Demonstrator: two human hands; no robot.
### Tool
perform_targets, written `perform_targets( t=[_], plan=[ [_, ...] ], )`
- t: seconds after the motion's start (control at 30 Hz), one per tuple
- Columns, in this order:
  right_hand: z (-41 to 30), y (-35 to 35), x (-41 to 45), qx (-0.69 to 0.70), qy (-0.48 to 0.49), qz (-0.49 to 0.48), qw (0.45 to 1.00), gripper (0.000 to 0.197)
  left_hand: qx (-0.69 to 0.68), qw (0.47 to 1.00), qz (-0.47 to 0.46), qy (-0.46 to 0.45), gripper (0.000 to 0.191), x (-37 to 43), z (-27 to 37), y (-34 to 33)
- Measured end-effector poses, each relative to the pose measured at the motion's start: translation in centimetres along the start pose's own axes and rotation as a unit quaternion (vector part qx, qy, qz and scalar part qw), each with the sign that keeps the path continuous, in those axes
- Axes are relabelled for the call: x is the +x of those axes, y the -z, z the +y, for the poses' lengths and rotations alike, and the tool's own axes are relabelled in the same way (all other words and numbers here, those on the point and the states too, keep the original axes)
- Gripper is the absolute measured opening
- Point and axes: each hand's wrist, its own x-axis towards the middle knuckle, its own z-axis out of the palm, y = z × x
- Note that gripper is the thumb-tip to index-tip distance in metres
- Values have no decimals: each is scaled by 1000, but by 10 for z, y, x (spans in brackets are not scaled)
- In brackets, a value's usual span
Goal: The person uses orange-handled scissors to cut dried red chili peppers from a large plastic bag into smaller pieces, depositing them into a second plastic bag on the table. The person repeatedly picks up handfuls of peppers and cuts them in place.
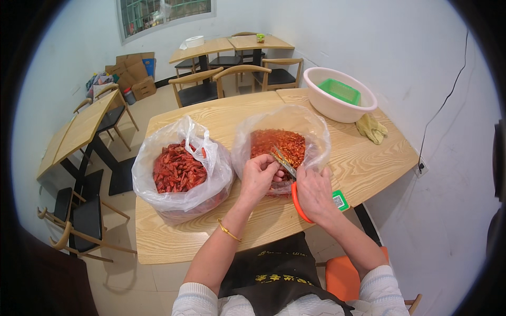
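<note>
My right hand [315,193] is closed on the orange handles of a pair of scissors [291,170], whose blades part above a clear plastic bag of cut dried red chilies [282,140]. Beside the blades is my left hand [261,173], thumb and fingertips pinched together; whatever lies between them is too small and covered to tell. Left of my hands, a second translucent plastic bag [144,166] stands with its mouth wide, full of whole dried red chilies [178,168]. A gold bangle circles my left wrist.
At the wooden table's [189,245] far right stands a pink plastic basin [336,108] with a green plastic basket [340,91] inside. Yellowish gloves [371,128] lie against it. A green card with a printed code [340,200] is by my right wrist. An orange chair [342,278] stands near the front edge.
</note>
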Motion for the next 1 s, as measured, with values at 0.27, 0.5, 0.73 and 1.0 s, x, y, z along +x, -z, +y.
perform_targets(
  t=[0.27,0.5,0.73,1.0],
  plan=[
    [2,0,-2,32,-6,-42,999,9,-21,1000,5,-16,12,1,-3,2],
    [7,8,0,8,-10,-9,1000,14,-66,998,4,-13,13,0,-2,2],
    [1,5,0,-31,-13,-9,999,16,-66,997,-17,-20,12,0,0,2],
    [-1,1,-1,7,-10,-27,1000,12,-66,998,-14,6,12,-1,-2,2]
  ],
)
